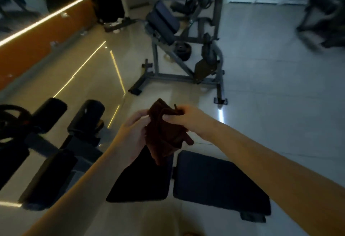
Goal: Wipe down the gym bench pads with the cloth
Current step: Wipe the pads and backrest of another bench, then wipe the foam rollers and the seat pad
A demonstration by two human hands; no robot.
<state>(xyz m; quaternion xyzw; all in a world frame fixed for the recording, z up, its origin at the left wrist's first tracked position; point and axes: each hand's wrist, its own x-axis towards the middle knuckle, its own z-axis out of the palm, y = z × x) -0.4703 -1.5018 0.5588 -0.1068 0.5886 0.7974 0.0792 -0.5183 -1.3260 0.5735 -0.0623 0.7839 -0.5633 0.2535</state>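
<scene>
Where my hands meet, cloth (166, 133): dark reddish-brown, bunched and folded, held in the air above the two near bench pads and touching neither; its lower end hangs in front of the left one.
Left hand (132, 135): my fingers curl round the cloth's left side and grip it from below.
Right hand (188, 119): my thumb and fingers pinch the cloth's upper edge; the thumb tip lies on the front fold.
Left pad (141, 181): black and flat, directly under the cloth, partly hidden by my forearm.
Right pad (220, 181): black and flat, just beside the left pad, with a narrow gap between them.
Foam rollers (85, 116): two black cylinders to the left of my hands.
Far machine (186, 71): grey steel frame carrying a tilted dark cushion, standing well apart on the floor.
Floor (270, 105): pale glossy tiles reflecting thin lines of light.
Blur: the upper corners are smeared; I cannot tell details there.
</scene>
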